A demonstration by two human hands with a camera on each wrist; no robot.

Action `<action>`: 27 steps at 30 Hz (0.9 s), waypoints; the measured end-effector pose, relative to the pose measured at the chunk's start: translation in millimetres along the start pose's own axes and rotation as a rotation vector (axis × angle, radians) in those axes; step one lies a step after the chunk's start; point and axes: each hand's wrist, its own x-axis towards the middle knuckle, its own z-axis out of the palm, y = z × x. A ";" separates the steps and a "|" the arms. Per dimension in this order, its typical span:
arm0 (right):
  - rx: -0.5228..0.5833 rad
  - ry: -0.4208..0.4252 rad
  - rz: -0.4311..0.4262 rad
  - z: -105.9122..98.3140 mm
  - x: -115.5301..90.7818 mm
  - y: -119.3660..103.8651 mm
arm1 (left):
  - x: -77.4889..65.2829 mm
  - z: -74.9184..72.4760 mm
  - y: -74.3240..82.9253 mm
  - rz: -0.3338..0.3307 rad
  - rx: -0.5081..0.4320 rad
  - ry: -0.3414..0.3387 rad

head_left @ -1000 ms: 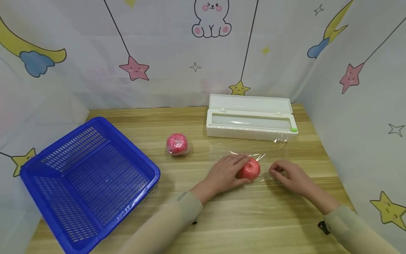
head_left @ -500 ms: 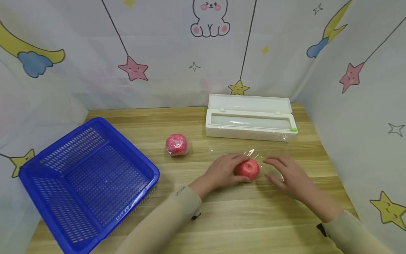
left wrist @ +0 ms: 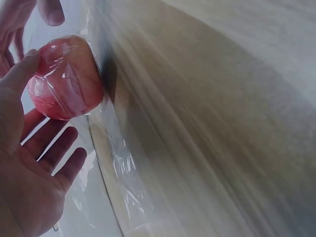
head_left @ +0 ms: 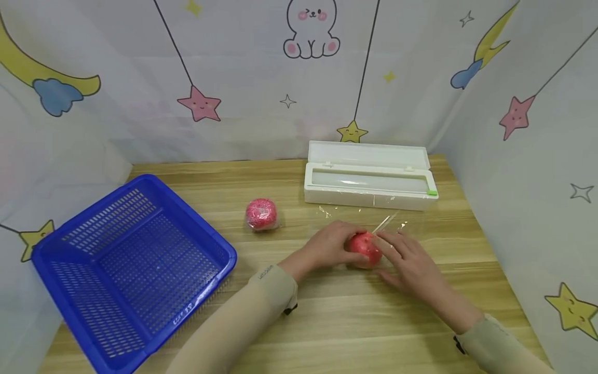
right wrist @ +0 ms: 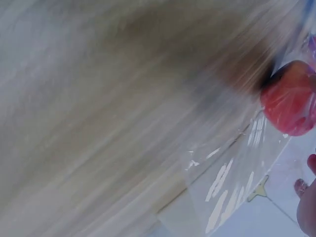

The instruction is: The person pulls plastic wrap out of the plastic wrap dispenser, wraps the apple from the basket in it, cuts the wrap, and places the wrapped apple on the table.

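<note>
A red apple (head_left: pixel 365 248) sits on the table between the two hands, with clear plastic film drawn over it in both wrist views. My left hand (head_left: pixel 330 245) holds the apple from the left, thumb in front and index finger behind; its other fingers are spread apart in the left wrist view. From the right, my right hand (head_left: pixel 416 267) reaches in with fairly straight fingers, and its fingertips touch the film-covered right side. Loose film (left wrist: pixel 123 168) spreads out from the apple along the tabletop.
A white cling film box (head_left: pixel 369 197) stands behind the hands, lid up, roll inside. Left of them lies another red apple (head_left: pixel 261 214) wrapped in film. A blue plastic basket (head_left: pixel 187 291) takes up the table's left side. Printed cloth walls (head_left: pixel 233 135) enclose the table.
The right hand pinched the film to the right of the apple, then let it go. It has moved left to the apple with fingers extended. The left hand has stayed at the apple.
</note>
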 end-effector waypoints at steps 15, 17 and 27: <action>0.034 -0.044 0.039 9.3 -4.5 5.8 | 10.7 -6.8 -7.0 -0.048 -0.098 -0.054; 0.042 -0.045 0.057 11.2 -4.1 7.1 | 12.4 -6.8 -8.2 -0.046 -0.105 -0.055; 0.073 -0.048 0.128 23.1 -1.4 18.7 | 16.9 -7.9 -8.7 -0.069 -0.042 -0.064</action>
